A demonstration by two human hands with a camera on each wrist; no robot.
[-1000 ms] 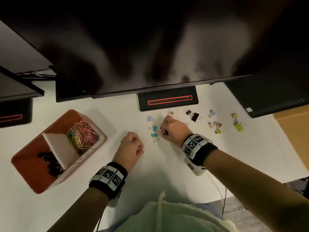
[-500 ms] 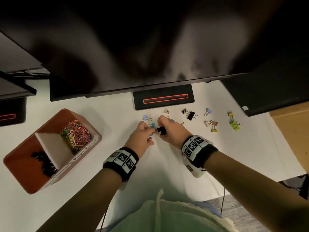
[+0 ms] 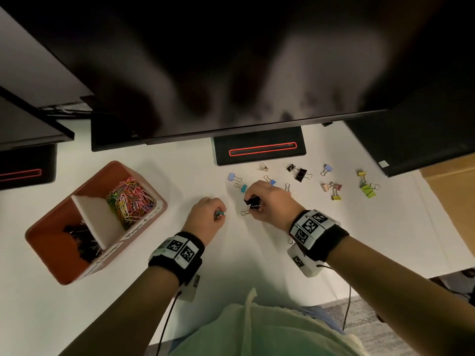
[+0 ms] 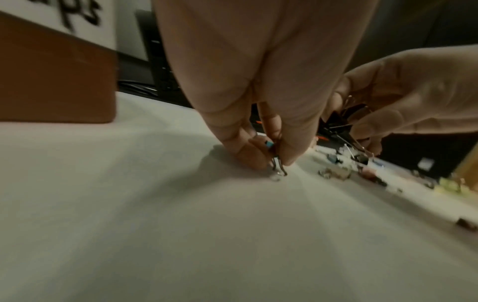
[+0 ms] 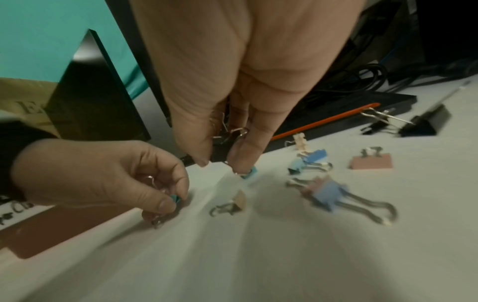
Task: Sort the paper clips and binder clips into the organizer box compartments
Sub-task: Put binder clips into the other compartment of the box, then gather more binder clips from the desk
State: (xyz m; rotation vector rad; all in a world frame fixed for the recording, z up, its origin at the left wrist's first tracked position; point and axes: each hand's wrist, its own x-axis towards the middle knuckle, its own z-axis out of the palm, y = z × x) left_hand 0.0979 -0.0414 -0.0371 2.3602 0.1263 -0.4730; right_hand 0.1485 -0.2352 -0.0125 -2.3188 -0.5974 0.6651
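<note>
An orange organizer box (image 3: 48, 249) stands at the left, with coloured paper clips (image 3: 129, 199) in its far compartment and black binder clips (image 3: 82, 240) in its near one. My left hand (image 3: 221, 214) pinches a small teal binder clip (image 5: 175, 198) just above the white table. Just right of it, my right hand (image 3: 250, 204) grips a black binder clip (image 3: 253, 201) and hovers over a beige clip (image 5: 232, 204). Several loose binder clips lie beyond: lavender (image 3: 231, 176), teal (image 3: 243, 187), black (image 3: 299, 173), pink (image 3: 332, 188), yellow-green (image 3: 367, 190).
A large dark monitor (image 3: 231, 73) overhangs the back of the table, and its black base (image 3: 259, 150) with a red line stands just behind the clips. A cardboard box (image 3: 449, 181) sits at the right. The table's near edge runs by my body.
My left hand reached right to the clips beside my right hand, then drew back left with the teal clip. My right hand picked up the black binder clip.
</note>
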